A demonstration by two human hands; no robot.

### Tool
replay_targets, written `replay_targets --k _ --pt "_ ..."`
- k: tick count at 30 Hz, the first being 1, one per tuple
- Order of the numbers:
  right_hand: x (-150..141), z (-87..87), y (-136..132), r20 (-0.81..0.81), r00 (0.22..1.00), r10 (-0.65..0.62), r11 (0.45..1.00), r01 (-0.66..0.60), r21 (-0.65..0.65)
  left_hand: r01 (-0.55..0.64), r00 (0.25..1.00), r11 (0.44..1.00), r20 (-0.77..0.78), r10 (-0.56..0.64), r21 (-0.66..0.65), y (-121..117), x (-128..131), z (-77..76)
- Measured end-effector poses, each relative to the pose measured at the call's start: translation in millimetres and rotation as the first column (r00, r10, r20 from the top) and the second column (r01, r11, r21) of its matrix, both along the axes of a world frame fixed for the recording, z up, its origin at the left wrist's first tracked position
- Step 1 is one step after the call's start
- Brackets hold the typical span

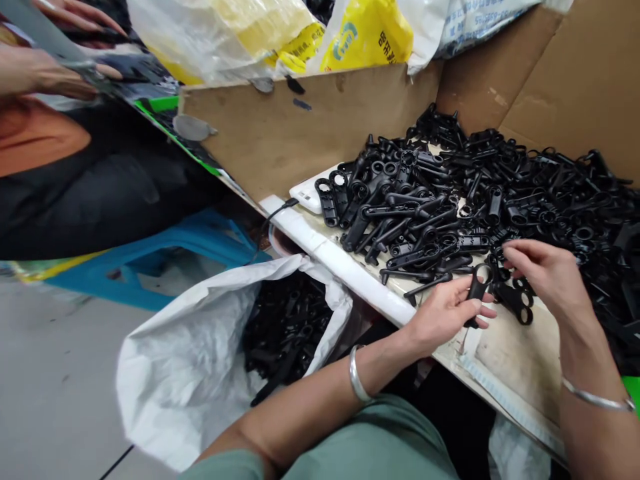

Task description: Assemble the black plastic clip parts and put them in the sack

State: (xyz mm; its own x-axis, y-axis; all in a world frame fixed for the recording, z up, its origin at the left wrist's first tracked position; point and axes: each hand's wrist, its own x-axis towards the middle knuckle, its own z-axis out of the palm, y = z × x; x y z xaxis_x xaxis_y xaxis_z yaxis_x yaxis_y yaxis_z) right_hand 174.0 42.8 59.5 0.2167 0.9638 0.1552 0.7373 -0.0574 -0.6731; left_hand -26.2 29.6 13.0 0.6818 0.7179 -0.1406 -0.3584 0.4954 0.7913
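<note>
My left hand (445, 312) grips a black plastic ring-ended part (479, 285) at the near edge of the worktable (520, 360). My right hand (543, 273) pinches the top of the same part from the right, with another black two-hole piece (517, 303) just below its fingers. A large heap of similar black plastic parts (500, 193) covers the table behind both hands. Silver bangles sit on both wrists.
A white sack (185, 373) holding black parts stands open on the floor to the left, below the table edge. Cardboard walls (310, 127) fence the table's back and left. A white device with a cable (306, 195) lies by the pile. Another person's hands (55, 67) work at the upper left near a blue stool (165, 257).
</note>
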Motion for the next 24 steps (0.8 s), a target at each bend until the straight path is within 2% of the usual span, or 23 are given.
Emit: replay_targets --k 2,5,7,9,13,16,18,19,21,24 --pt "2 -9.6 27 0.260 0.965 0.044 0.997 -0.058 0.045 -0.003 1.000 0.999 0.027 0.004 -0.051 0 -2 0.5" --pt "-3 -25.1 57 0.511 0.850 0.128 0.991 -0.128 -0.034 -0.015 0.997 0.997 0.069 0.021 -0.077 1 -4 -0.5" --pt "-6 -32.5 67 0.546 0.826 0.138 0.990 -0.129 -0.055 -0.023 0.997 0.997 0.071 0.028 -0.071 2 -6 -2.4" --pt "-5 -36.3 70 0.530 0.838 0.132 0.990 -0.136 -0.031 -0.021 0.997 0.997 0.066 0.026 -0.076 3 -7 -4.6" --pt "5 -32.8 68 0.472 0.876 0.101 0.986 -0.153 0.073 -0.003 0.999 0.997 0.053 0.007 -0.081 2 -6 -7.2" --pt "16 -20.3 51 0.375 0.927 -0.009 0.982 -0.063 0.180 -0.007 0.999 0.999 0.048 0.009 -0.046 -1 -6 -6.9" --pt "25 -10.1 25 0.247 0.966 -0.080 0.986 0.039 0.164 -0.002 0.999 1.000 0.041 0.003 -0.023 -4 -8 -6.2" --pt "29 -5.7 8 0.186 0.979 -0.087 0.992 0.069 0.104 0.004 0.999 1.000 0.034 -0.004 -0.017 -5 -9 -5.9" --pt "36 -0.2 -31 0.115 0.993 -0.004 0.997 0.013 -0.074 0.015 1.000 1.000 0.020 -0.015 -0.017 -7 -11 -5.6" --pt "40 -3.7 -85 0.083 0.992 0.091 0.963 -0.066 -0.262 0.030 0.999 0.999 0.016 -0.030 -0.026 -12 -12 -6.1"
